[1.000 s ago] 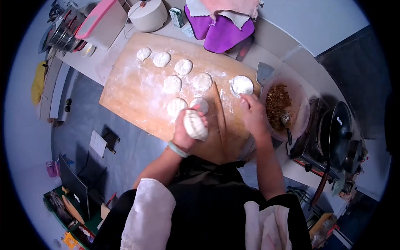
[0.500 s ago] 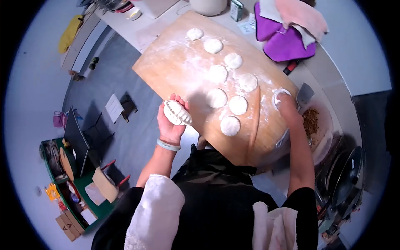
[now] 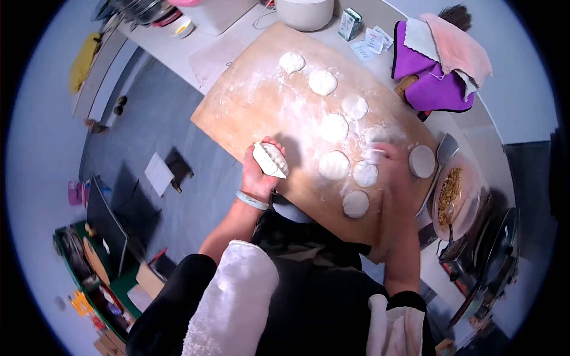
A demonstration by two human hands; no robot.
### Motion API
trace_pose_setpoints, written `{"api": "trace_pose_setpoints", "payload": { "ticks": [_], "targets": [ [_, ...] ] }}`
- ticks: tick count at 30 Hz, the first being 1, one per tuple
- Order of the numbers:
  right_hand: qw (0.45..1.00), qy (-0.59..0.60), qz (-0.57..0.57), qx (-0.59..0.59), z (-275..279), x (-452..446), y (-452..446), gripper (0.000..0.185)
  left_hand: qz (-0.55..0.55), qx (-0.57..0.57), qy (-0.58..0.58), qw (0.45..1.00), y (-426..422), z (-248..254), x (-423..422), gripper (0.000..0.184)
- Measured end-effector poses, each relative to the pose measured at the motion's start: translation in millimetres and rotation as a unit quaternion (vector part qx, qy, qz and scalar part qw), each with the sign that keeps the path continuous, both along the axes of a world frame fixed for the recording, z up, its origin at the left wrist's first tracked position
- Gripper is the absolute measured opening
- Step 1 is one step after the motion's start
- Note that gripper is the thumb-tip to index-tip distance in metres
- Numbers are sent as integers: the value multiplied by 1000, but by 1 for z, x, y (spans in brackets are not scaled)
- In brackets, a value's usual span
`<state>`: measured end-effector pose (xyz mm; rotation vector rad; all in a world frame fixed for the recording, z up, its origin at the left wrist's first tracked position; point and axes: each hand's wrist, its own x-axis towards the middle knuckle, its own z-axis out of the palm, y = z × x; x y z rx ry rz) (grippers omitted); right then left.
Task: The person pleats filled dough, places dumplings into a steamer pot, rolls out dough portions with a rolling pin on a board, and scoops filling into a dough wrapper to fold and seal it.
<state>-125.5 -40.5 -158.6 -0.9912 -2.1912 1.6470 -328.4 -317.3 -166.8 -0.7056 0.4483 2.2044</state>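
My left hand (image 3: 261, 172) is closed around a white pleated dumpling (image 3: 271, 159), held above the near left edge of the wooden board (image 3: 237, 107). The seam along the dumpling's top is crimped. Over the right part of the board, my right hand (image 3: 389, 155) is smeared by motion, so its fingers and anything in them cannot be made out. Several flat dough rounds (image 3: 334, 165) lie on the floury board, the nearest beside and below my right hand. A small round white dish (image 3: 421, 161) sits just right of that hand. The rolling pin is hidden under the blurred right arm.
At right stands a clear bowl of chopped filling (image 3: 450, 193) with a spoon; a metal spatula (image 3: 446, 148) lies beside it. Purple cloth mitts (image 3: 436, 92), a small green box (image 3: 350, 24) and a white pot (image 3: 304, 13) occupy the far counter. A black pan (image 3: 502, 243) is at right.
My right hand has left the white dish and moved left over the dough rounds. My left hand still holds the dumpling, now turned more upright. The whole view has shifted slightly.
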Motion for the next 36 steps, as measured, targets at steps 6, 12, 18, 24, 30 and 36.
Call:
{"api": "trace_pose_setpoints", "payload": {
  "ticks": [6,12,18,24,30,36],
  "targets": [
    [976,-45,82,198,-11,-156,-93,24,-99,-20,7,995,-14,-2,-88,40],
    [962,-72,68,254,-9,-182,-103,29,-142,-36,16,989,-30,-8,-145,39],
    [936,-142,28,321,-10,-145,-179,38,-214,-27,-29,976,-9,-27,-143,38],
    [933,-80,45,347,-49,-162,-200,44,-257,3,-9,966,41,-15,-122,39],
    [934,-33,95,342,-43,-120,-201,45,-238,14,63,969,52,-16,-133,37],
    [941,-54,56,328,-52,-152,-200,50,-217,9,84,972,43,-16,-143,38]
  ]
}}
